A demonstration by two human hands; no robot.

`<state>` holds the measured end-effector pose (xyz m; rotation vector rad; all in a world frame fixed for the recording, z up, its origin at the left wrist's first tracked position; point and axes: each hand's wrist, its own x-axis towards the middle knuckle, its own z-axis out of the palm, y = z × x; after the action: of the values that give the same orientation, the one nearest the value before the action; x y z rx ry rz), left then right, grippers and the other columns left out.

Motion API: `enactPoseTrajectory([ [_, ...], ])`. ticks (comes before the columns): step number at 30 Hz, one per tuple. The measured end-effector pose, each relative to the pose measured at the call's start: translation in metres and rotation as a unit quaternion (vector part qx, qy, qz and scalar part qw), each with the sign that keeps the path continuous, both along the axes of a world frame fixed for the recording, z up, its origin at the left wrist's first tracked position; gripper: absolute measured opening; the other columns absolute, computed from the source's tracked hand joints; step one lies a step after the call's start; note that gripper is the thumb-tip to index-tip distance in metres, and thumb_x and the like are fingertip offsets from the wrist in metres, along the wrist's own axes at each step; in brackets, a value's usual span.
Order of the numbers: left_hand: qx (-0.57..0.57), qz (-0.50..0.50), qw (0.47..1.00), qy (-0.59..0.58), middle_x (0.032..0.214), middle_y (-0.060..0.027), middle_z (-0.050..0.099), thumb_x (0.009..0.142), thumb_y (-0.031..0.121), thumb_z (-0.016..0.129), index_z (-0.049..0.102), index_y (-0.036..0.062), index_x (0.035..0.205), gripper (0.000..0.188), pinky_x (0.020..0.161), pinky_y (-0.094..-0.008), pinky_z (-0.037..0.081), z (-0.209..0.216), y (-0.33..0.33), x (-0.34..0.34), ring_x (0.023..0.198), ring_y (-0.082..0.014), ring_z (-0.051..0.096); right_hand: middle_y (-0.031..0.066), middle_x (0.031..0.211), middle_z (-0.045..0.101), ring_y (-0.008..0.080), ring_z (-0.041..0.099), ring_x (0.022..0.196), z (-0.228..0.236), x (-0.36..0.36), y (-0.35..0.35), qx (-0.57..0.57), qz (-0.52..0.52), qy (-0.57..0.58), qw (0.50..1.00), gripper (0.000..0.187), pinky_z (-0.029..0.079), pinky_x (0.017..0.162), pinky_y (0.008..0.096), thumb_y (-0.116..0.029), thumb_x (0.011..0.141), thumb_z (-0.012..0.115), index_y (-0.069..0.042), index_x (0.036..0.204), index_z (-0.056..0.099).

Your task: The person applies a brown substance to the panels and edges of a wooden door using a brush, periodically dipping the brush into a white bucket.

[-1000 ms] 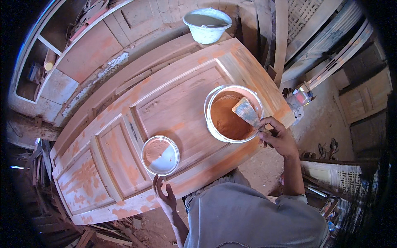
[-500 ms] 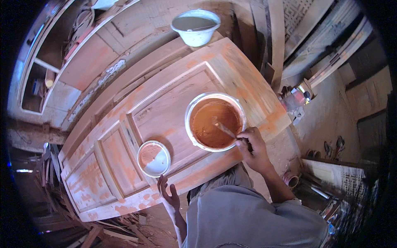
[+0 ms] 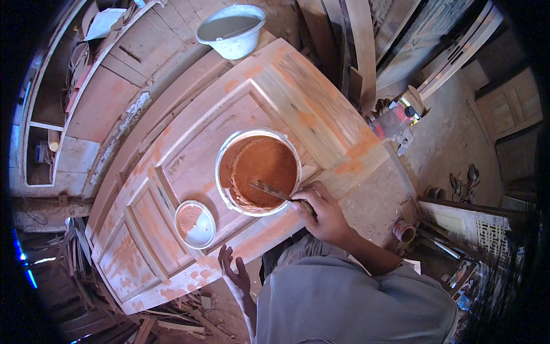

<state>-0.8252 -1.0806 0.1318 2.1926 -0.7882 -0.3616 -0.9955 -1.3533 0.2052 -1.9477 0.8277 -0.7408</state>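
My right hand (image 3: 326, 215) grips the handle of a putty knife (image 3: 274, 191), its narrow blade reaching over the near right rim into a white bucket (image 3: 234, 150). Thick orange-brown paste (image 3: 260, 172) fills the bottom of the bucket and coats its inner wall. The bucket stands on a panelled wooden door (image 3: 192, 152) lying flat and smeared with orange patches. Left of the bucket is a small round white tub or lid (image 3: 203, 234), partly covered in orange powder or paste. Just below it, at the door's near edge, my left hand (image 3: 235, 275) hovers open, holding nothing.
A pale basin (image 3: 232, 47) with grey liquid sits at the door's far end. Shelving (image 3: 48, 97) runs along the left. Clear bottles (image 3: 395, 121) stand beyond the right corner. Scrap wood (image 3: 183, 318) litters the floor below left; boards (image 3: 361, 51) lean at the back.
The view has shifted, so the bucket and door appear further left. My right hand has drawn the putty knife toward the near side of the bucket and turned it lower. My left hand stays open.
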Motion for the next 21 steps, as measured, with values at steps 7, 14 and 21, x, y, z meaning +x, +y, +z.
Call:
enactPoseTrajectory([
  [7, 0.008, 0.007, 1.0, 0.002, 0.14, -0.0207, 0.054, 0.1, 0.027, 0.057, 0.058, 0.0011, 0.127, 0.038, 0.095, -0.0462, 0.051, 0.006, -0.009, -0.02, 0.123, -0.0367, 0.057, 0.0154, 0.099, 0.062, 0.0306, 0.064, 0.087, -0.001, -0.008, -0.011, 0.022, 0.024, -0.044, 0.999, 0.021, 0.052, 0.076, 0.0384, -0.011, 0.091, 0.07, -0.003, 0.108, 0.062],
  [14, 0.039, -0.008, 0.999, 0.005, 0.14, -0.0207, 0.054, 0.101, 0.028, 0.057, 0.058, 0.0011, 0.127, 0.038, 0.096, -0.0461, 0.051, 0.023, -0.023, -0.032, 0.124, -0.0365, 0.057, 0.0106, 0.098, 0.06, 0.0275, 0.063, 0.082, 0.007, -0.013, -0.016, -0.055, -0.012, 0.013, 0.998, 0.033, 0.052, 0.067, 0.0356, -0.016, 0.085, 0.077, -0.007, 0.115, 0.066],
  [21, 0.039, -0.005, 0.999, 0.026, 0.14, -0.0203, 0.054, 0.101, 0.029, 0.057, 0.058, 0.0011, 0.128, 0.039, 0.097, -0.045, 0.05, 0.021, -0.024, -0.044, 0.124, -0.0356, 0.056, 0.0076, 0.094, 0.057, 0.0244, 0.06, 0.08, 0.012, -0.016, -0.023, -0.19, -0.059, 0.111, 0.974, 0.03, 0.05, 0.064, 0.0374, -0.019, 0.083, 0.076, -0.014, 0.112, 0.069],
])
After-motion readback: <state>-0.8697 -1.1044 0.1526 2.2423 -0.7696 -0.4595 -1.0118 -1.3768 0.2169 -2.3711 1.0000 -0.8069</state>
